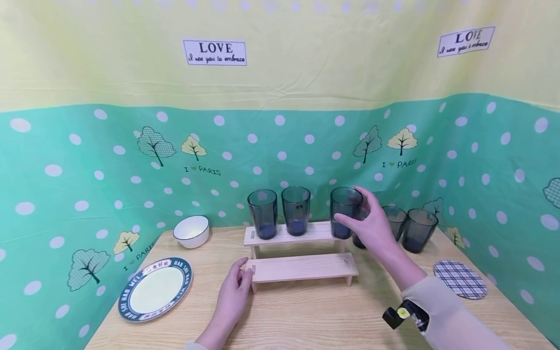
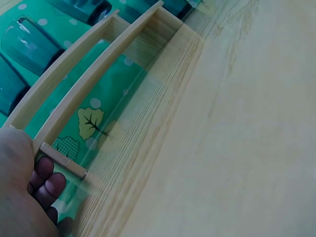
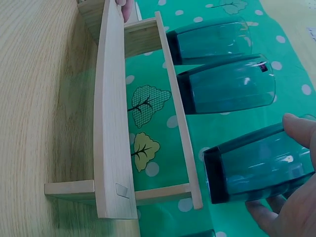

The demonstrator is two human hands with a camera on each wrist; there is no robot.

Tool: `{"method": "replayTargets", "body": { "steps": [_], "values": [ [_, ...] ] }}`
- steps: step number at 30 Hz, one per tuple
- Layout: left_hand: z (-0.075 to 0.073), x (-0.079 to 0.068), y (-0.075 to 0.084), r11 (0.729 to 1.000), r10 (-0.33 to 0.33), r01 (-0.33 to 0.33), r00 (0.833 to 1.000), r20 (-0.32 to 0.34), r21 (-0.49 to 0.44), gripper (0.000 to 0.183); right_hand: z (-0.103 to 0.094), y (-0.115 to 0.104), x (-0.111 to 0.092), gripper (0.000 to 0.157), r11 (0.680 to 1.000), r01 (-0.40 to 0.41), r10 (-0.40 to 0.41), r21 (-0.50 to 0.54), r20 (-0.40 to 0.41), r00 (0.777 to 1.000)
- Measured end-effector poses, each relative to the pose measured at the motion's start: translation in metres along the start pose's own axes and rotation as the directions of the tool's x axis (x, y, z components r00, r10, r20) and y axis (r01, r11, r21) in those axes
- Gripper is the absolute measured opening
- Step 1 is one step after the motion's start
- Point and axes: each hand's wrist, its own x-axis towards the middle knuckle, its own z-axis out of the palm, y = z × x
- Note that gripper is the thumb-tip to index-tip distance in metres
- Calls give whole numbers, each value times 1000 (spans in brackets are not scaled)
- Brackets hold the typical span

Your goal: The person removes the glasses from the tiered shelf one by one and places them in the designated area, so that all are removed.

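- Spotted green cloth behind a wood-grain counter.
- Far left, patterned plate, with white bowl beyond, both apart from the lower shelf.
- Left hand clamped on that shelf's left end, probably to steady it.
- Paired dark glasses upright on the upper shelf, side by side, leaving room rightward.
- Right hand wrapped round a third glass, thumb at its side, presumably for firm hold; base seemingly just above the upper shelf's right end.
- Rightward, more glasses on the counter, partly hidden.
- Far right, checked coaster, lying flat.
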Motion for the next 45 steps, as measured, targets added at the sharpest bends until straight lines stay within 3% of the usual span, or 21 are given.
{"method": "replayTargets", "body": {
  "steps": [19,33,45],
  "values": [
    [0,0,0,1000,4,-4,1000,-2,3,46,-32,-2,-25,106,999,42,-43,-17,-15,999],
    [0,0,0,1000,-15,15,1000,0,7,46,-52,16,-34,106,999,34,-34,-8,-7,999],
    [0,0,0,1000,-4,4,1000,1,15,46,-55,30,-42,108,998,0,0,-58,6,1000]
  ]
}}
